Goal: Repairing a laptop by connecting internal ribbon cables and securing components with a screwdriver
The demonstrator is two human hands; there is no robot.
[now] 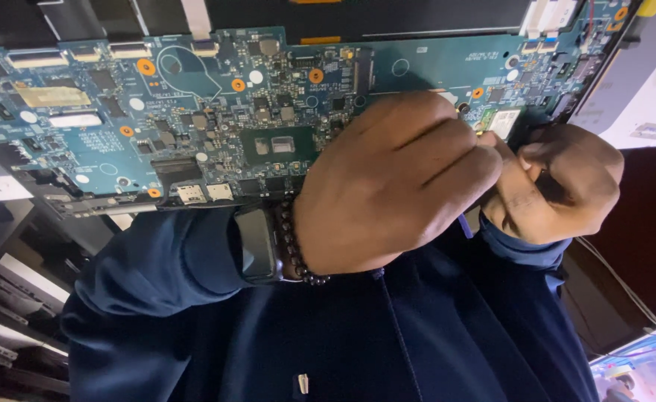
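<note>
Working at the right end of a laptop motherboard (194, 112) with both hands.

Left hand (387, 186), fingers curled together, covers the board's lower right beside the central processor chip (277, 145). Right hand (559, 182) is fisted just right of it, touching; what either pinches is hidden. A dark smartwatch (257, 244) and bead bracelet (292, 242) sit below the board.

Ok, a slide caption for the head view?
Both hands pinch together over a blue circuit board.
</note>
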